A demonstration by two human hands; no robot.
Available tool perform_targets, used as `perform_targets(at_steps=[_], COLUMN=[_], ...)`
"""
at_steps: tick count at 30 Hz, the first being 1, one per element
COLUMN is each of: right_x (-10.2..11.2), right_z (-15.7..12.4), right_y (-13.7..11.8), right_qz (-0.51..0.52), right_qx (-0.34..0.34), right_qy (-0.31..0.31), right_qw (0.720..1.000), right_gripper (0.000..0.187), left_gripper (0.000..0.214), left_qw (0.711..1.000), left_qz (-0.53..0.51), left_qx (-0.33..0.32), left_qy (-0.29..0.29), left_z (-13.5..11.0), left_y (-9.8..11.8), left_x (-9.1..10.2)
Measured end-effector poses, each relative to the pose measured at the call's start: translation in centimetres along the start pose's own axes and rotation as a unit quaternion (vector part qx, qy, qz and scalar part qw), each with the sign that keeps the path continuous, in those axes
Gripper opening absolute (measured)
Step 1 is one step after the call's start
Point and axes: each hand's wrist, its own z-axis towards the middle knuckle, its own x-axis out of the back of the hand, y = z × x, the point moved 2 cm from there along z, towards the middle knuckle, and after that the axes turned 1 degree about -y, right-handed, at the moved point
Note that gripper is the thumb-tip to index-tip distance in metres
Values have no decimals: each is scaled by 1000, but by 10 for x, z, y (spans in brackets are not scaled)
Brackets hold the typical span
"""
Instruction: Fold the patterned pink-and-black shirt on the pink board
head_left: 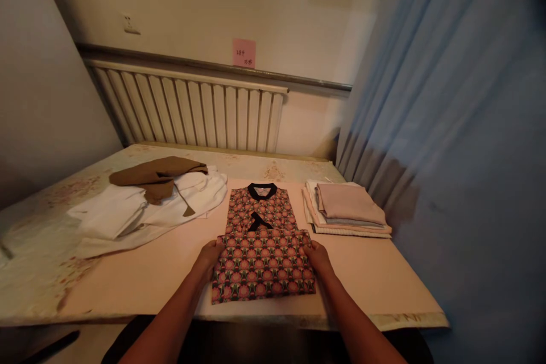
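A patterned shirt in red, pink and green with a black collar lies in front of me, its collar toward the wall. Its lower part is doubled up over the body, with a strip of black trim showing just above the fold. My left hand pinches the folded part at its upper left edge. On the opposite side, my right hand is closed on the upper right edge. Both thumbs rest on top of the cloth, and the fingers beneath are hidden.
Left of the shirt lies a loose heap of white cloth with a brown garment on top. A stack of folded clothes sits to the right. Behind the table stands a radiator; a blue curtain hangs along the right.
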Motion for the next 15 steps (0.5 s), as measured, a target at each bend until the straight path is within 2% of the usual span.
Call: perform_targets(at_steps=[3,8,11,15], right_x=[2,6,2,-5], right_z=[-3,-1,8,16], right_y=[-9,-20,-15,-4], right_qz=[27,55,28,-27], right_qx=[11,32,21,-4], right_qy=[-11,-14,6,29], right_qw=[1000,998,999,999], right_gripper=[30,49,45,40], left_gripper=[25,45,43,31], left_qw=[1000,996,994,986], left_qz=[2,18,56,130], left_qx=[-27,-84,-90,-74], left_qy=[-12,-30,12,68], left_z=[0,1,11,18], left_y=[10,34,36,24], left_x=[-1,-1,0,2])
